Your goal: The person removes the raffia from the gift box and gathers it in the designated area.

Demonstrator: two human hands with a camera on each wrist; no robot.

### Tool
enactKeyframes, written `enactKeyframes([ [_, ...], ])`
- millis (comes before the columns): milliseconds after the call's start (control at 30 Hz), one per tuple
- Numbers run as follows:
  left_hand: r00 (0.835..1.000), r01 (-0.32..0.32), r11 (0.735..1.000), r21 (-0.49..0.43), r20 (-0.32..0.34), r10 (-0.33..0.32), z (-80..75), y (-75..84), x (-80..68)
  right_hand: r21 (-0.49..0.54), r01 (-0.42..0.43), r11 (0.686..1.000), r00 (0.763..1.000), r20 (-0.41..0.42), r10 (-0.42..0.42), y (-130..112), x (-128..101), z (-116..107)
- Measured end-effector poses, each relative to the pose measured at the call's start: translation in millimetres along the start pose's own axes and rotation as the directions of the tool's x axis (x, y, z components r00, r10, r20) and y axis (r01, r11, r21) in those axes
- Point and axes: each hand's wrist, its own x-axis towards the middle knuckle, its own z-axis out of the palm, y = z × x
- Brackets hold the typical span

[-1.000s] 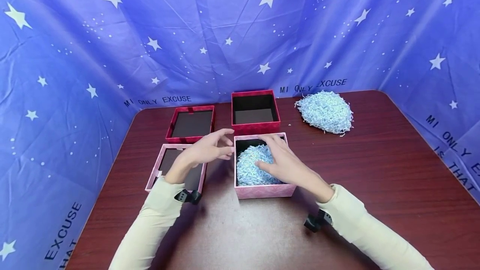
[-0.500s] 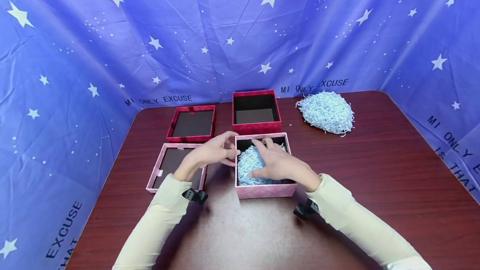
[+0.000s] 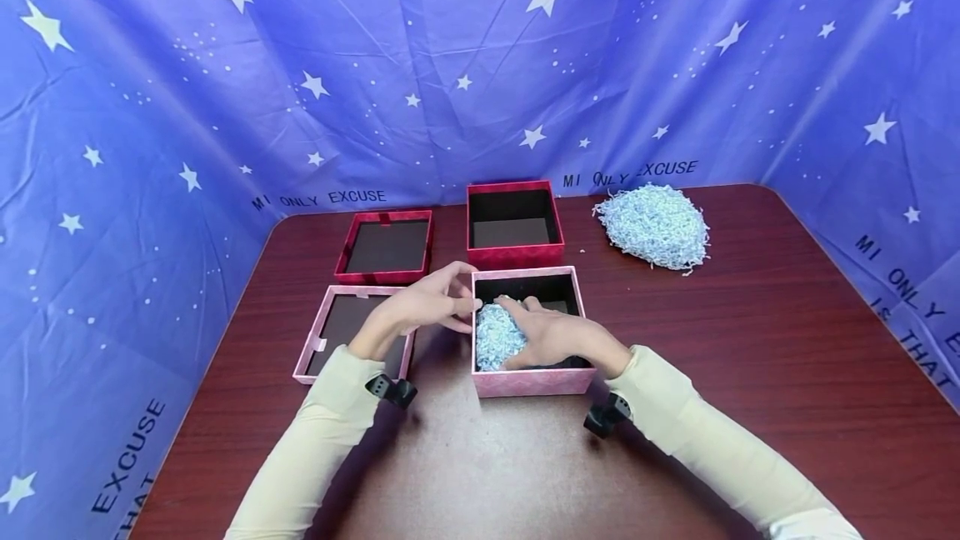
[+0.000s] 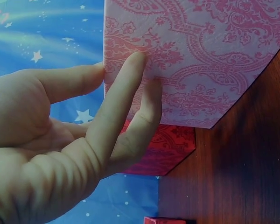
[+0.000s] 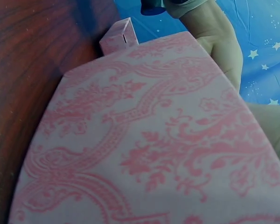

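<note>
A pink patterned box (image 3: 532, 383) stands in the middle with light blue shredded paper (image 3: 497, 338) bunched at its left side. Inside it, my right hand (image 3: 551, 336) grips the paper, its thumb at the near side and its fingers at the far side; the fingertips are partly hidden. My left hand (image 3: 427, 302) touches the box's left wall from outside. In the left wrist view, its thumb meets the rim and two fairly straight fingers (image 4: 119, 100) rest on the pink wall (image 4: 191, 60). The right wrist view is mostly filled by the box's outer wall (image 5: 144, 135).
A dark red box (image 3: 516, 255) stands just behind the pink one. At the left lie a red lid (image 3: 384, 277) and a pink lid (image 3: 310, 348), both inside up. A second heap of blue shredded paper (image 3: 652, 225) is at the back right. Starred blue cloth (image 3: 420, 40) encloses the table.
My right hand has sunk into the pink box and pushed the shredded paper left, baring the box floor at right. My left hand has come against the box's left wall.
</note>
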Motion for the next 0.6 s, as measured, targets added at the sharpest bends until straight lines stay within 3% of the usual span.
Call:
enactKeyframes([
  [267, 1.0, 0.001, 1.0, 0.011, 0.009, -0.001, -2.0, -1.7, 0.2, 0.02, 0.04, 0.999, 0.996, -0.083, -0.038, 4, 4, 2],
  [600, 1.0, 0.008, 1.0, -0.014, 0.001, -0.008, 0.5, -0.9, 1.1, 0.06, 0.042, 0.997, 0.981, -0.192, -0.029, 2, -9, -16],
])
